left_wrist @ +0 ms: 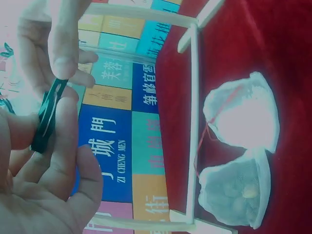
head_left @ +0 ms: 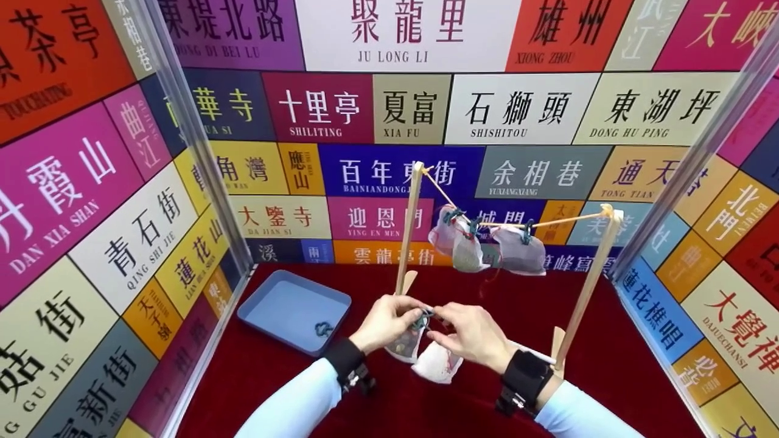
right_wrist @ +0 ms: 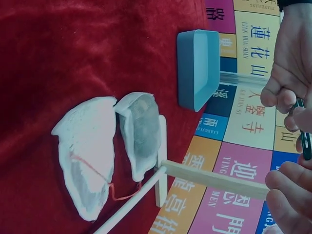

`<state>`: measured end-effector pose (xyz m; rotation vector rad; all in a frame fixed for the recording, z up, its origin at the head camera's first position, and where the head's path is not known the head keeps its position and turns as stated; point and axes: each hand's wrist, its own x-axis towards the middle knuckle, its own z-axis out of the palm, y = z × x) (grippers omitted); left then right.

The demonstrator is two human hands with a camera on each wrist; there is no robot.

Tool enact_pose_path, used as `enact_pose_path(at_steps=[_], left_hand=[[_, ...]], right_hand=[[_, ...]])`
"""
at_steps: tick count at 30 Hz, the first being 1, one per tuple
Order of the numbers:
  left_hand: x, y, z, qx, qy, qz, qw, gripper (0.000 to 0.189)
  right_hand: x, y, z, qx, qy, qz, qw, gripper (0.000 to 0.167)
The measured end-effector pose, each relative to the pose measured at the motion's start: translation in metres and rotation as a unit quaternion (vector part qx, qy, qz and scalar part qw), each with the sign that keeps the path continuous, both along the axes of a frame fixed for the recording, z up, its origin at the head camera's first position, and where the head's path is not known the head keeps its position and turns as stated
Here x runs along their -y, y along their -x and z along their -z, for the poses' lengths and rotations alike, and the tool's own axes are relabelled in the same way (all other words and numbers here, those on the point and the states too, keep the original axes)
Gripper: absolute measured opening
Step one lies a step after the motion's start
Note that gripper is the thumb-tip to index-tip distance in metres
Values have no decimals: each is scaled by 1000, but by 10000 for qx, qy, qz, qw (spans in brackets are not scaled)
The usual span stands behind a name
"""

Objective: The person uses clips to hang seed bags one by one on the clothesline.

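Both hands meet over the table, close in front of the wooden frame. My left hand (head_left: 386,322) pinches a small dark green clip (left_wrist: 48,114), a narrow piece with a pale line along it. At the clip's other end, the right hand (head_left: 478,334) pinches it between thumb and fingers. Beneath the hands, two white mesh pouches lie on the red cloth: a greyish see-through pouch (left_wrist: 236,187) and a whiter pouch (left_wrist: 243,114). A red string (right_wrist: 122,197) trails from them. Fingers partly cover the clip.
Wooden posts (head_left: 578,298) carry a yellow cord (head_left: 566,219) with several mesh pouches (head_left: 520,248) hung by green clips. A blue tray (head_left: 292,307) at left holds a small green piece (head_left: 324,329). Printed panels (head_left: 389,109) enclose the red-covered table (head_left: 292,389).
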<state>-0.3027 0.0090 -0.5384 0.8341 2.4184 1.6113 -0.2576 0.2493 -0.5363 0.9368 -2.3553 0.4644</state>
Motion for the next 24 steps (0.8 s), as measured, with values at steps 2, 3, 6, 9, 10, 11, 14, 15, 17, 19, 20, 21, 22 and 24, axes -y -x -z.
enact_pose_path(at_steps=[2, 3, 6, 9, 10, 11, 14, 15, 17, 19, 20, 21, 22, 24], left_hand=[[0, 2, 4, -282, 265, -202, 9990, 19], [0, 4, 8, -422, 435, -381, 9974, 18], [4, 10, 25, -631, 1011, -1111, 9866, 19], [10, 16, 50, -471, 1652, -1841, 9678, 24], [11, 18, 60, -341, 1855, -2056, 9603, 27], [11, 18, 68, -220, 2015, -2220, 9538, 30], [5, 19, 95, 265, 2403, -2625, 9341, 41], [1, 19, 102, 378, 2491, -2723, 9286, 46], [-8, 18, 114, 541, 2669, -2831, 9196, 57], [-19, 18, 125, 588, 2867, -2934, 9101, 68], [-25, 18, 128, 550, 2964, -2989, 9054, 72], [-29, 18, 131, 481, 3044, -3047, 9012, 76], [-34, 17, 133, 416, 3132, -3079, 8974, 79], [-40, 16, 138, 261, 3235, -3136, 8924, 81]], right_hand=[[-4, 0, 1, -82, -217, 75, 9997, 28], [-7, 0, 1, -88, -309, 131, 9994, 27], [-17, 0, 3, -9, -473, 297, 9984, 25], [-28, -2, 6, 129, -600, 440, 9971, 23], [-32, -3, 8, 185, -649, 491, 9965, 21], [-36, -4, 10, 251, -711, 541, 9957, 20], [-45, -8, 16, 456, -904, 647, 9927, 19], [-48, -9, 18, 509, -967, 680, 9917, 20], [-52, -11, 20, 553, -1074, 717, 9901, 22], [-54, -11, 21, 558, -1106, 725, 9896, 20], [-55, -12, 21, 550, -1103, 723, 9897, 21], [-56, -12, 21, 541, -1095, 716, 9899, 21], [-56, -11, 20, 541, -1068, 708, 9903, 21], [-56, -11, 20, 555, -1008, 681, 9910, 21]])
